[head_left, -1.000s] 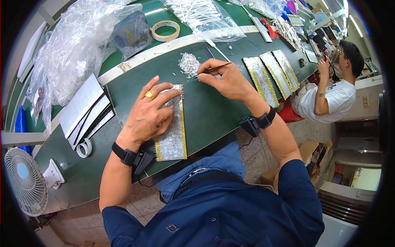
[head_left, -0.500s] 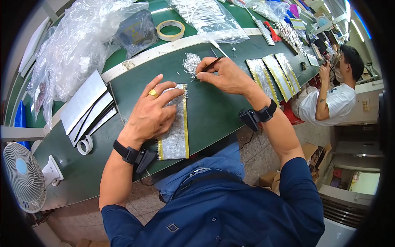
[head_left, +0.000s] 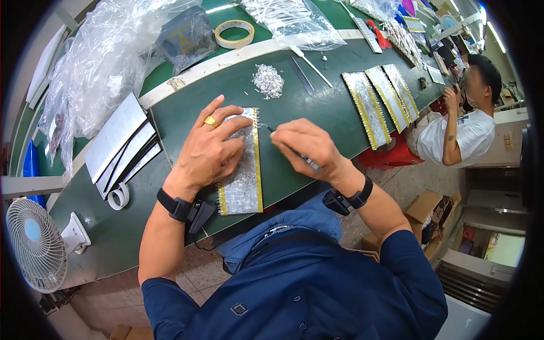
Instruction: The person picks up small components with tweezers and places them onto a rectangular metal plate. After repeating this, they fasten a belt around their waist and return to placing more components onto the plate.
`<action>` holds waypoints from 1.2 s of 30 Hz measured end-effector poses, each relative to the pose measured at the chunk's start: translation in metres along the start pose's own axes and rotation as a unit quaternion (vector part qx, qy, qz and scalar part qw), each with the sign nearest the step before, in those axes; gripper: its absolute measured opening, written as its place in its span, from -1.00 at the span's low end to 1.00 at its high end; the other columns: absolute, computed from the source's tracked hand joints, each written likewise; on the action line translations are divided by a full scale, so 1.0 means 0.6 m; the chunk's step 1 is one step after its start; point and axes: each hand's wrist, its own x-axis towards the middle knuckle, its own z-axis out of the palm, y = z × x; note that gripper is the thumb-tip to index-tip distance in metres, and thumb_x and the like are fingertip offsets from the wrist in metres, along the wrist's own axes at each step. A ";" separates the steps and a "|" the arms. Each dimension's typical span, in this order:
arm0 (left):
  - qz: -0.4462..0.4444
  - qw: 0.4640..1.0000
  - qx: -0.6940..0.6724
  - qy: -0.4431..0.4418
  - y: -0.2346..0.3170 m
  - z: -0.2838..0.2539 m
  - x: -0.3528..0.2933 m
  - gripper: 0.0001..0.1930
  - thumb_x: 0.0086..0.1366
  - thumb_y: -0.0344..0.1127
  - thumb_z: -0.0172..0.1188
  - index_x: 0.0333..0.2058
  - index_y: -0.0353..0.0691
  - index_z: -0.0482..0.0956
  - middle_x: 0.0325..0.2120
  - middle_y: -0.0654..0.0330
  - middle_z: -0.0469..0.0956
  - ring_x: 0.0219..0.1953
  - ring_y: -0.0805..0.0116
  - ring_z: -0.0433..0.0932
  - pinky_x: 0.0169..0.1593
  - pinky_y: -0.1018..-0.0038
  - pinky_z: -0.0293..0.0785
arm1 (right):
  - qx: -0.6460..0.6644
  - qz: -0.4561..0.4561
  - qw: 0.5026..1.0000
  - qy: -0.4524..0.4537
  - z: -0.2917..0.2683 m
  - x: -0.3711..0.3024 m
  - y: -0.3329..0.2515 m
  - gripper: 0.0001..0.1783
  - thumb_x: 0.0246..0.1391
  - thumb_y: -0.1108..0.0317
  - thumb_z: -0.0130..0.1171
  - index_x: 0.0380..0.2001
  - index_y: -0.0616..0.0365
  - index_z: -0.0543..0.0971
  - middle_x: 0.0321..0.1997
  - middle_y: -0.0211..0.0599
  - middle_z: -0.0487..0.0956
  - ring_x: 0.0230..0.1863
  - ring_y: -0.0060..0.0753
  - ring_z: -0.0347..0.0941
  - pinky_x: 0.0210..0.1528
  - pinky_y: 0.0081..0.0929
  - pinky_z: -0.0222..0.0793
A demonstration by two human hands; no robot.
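Note:
A silvery rectangular plate (head_left: 243, 190) with yellow-edged long sides and small pale pieces lined along them lies on the green table in front of me. My left hand (head_left: 207, 148), a gold ring on one finger, rests on the plate with fingers spread; its index fingertip is near the upper right edge. My right hand (head_left: 310, 146) is closed on dark tweezers (head_left: 307, 162), whose tip points at that same edge. I cannot tell if anything is in the tip. Beyond the plate sits a loose pile of tiny clear-white pieces (head_left: 268, 81).
Three similar plates (head_left: 368, 107) lie to the right. A white stick (head_left: 313, 67) and a thin blade-like tool (head_left: 302, 76) lie past the pile. Bare plates (head_left: 116, 144), a tape roll (head_left: 118, 197) and a fan (head_left: 37, 241) are left. A co-worker (head_left: 467, 133) sits at right.
My right hand has moved from the pile toward me, bringing the tweezers to the plate's right edge. My left hand stays on the plate.

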 end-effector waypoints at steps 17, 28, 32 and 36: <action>0.011 1.000 0.006 0.004 0.005 0.002 0.000 -0.89 0.00 -0.44 0.43 -0.60 -0.19 0.64 -0.03 0.31 0.75 0.24 0.16 0.61 0.60 -0.06 0.27 | -0.081 -0.089 0.990 -0.074 0.022 -0.016 -0.006 -0.59 0.06 0.47 0.36 0.01 0.36 0.66 -0.13 -0.11 0.70 -0.06 -0.07 0.68 0.01 -0.17 0.64; 0.013 1.000 0.006 -0.001 0.006 0.003 0.001 -0.92 -0.01 -0.44 0.43 -0.59 -0.19 0.69 -0.02 0.32 0.76 0.23 0.16 0.61 0.60 -0.05 0.27 | -0.087 -0.090 0.989 -0.078 0.022 -0.015 -0.005 -0.59 0.07 0.46 0.34 0.01 0.36 0.66 -0.13 -0.11 0.70 -0.04 -0.08 0.68 0.03 -0.17 0.64; 0.008 1.000 -0.006 -0.004 0.008 0.004 0.003 -0.89 -0.01 -0.54 0.39 -0.57 -0.22 0.62 0.02 0.34 0.77 0.25 0.14 0.62 0.60 -0.08 0.26 | -0.087 -0.088 0.989 -0.076 0.023 -0.015 -0.005 -0.58 0.04 0.47 0.35 0.01 0.36 0.66 -0.13 -0.11 0.70 -0.03 -0.07 0.67 0.04 -0.17 0.64; 0.009 1.000 -0.002 -0.017 0.007 0.001 0.003 -0.87 -0.02 -0.53 0.40 -0.59 -0.22 0.60 0.01 0.34 0.77 0.26 0.15 0.62 0.60 -0.09 0.25 | -0.075 -0.074 0.992 -0.070 0.021 -0.015 -0.004 -0.61 0.06 0.47 0.36 -0.01 0.35 0.66 -0.12 -0.12 0.70 -0.07 -0.10 0.67 0.03 -0.23 0.63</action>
